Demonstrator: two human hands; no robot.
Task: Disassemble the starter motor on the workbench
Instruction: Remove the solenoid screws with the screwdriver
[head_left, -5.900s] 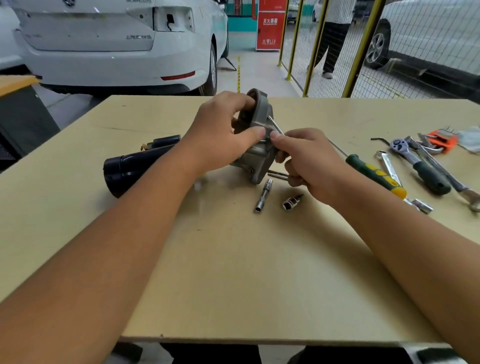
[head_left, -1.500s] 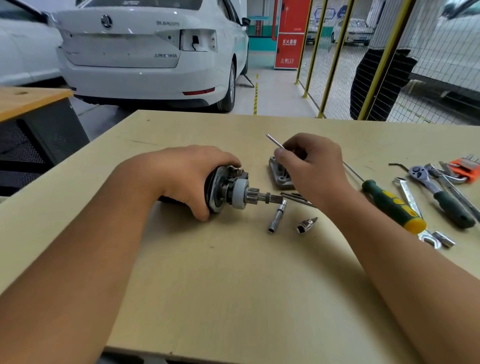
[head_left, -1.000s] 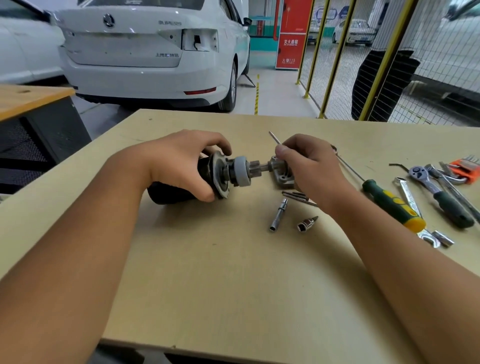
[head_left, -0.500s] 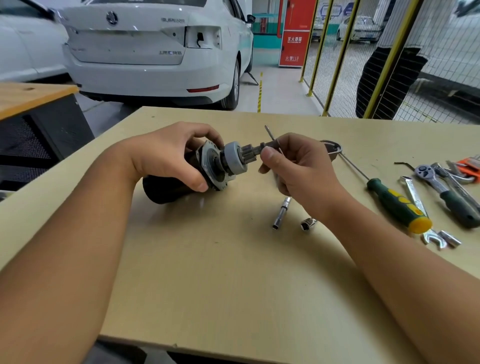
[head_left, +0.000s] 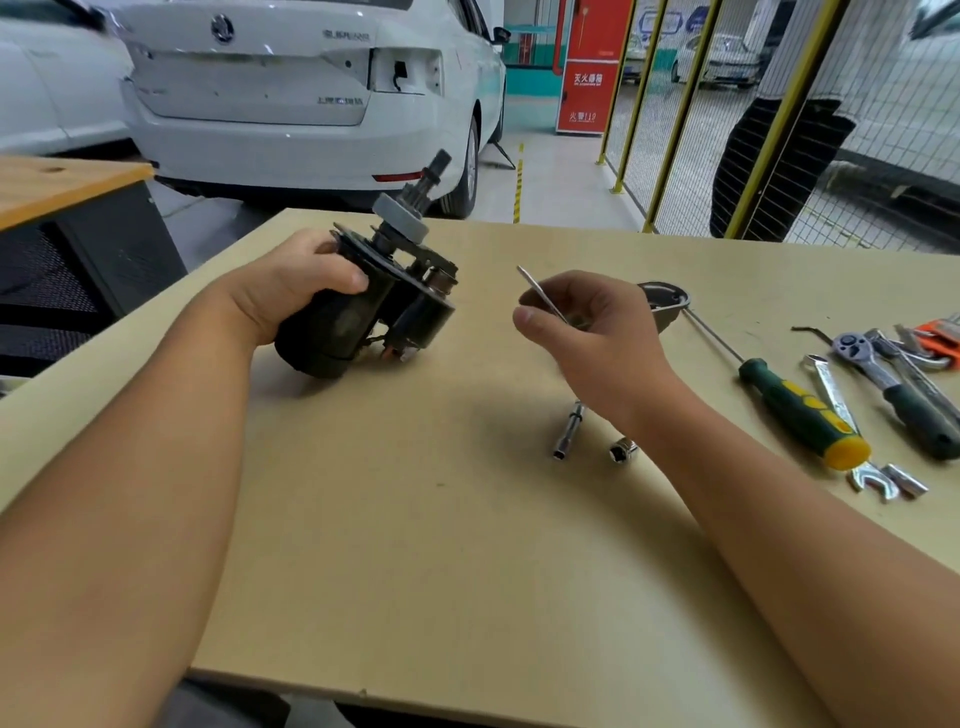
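My left hand (head_left: 301, 291) grips the black starter motor body (head_left: 358, 322) and holds it tilted, its pinion gear and shaft (head_left: 415, 208) pointing up and away; the black solenoid (head_left: 423, 312) hangs at its right side. To the right, my right hand (head_left: 587, 338) holds a long thin metal bolt (head_left: 540, 291), which sticks up to the left past curled fingers. Behind that hand, the grey nose housing (head_left: 667, 304) lies on the wooden workbench (head_left: 441, 519), partly hidden.
A socket extension (head_left: 569, 430) and a small socket (head_left: 622, 449) lie near my right wrist. At the right lie a green-and-yellow screwdriver (head_left: 800, 415), a ratchet (head_left: 893, 389), spanners (head_left: 836, 400) and orange-held hex keys (head_left: 935, 338). A white car and yellow mesh fencing stand beyond the bench.
My left hand has lifted and tipped the motor so the pinion points upward. My right hand has let go of the shaft end and drawn back to the right, still holding the bolt.
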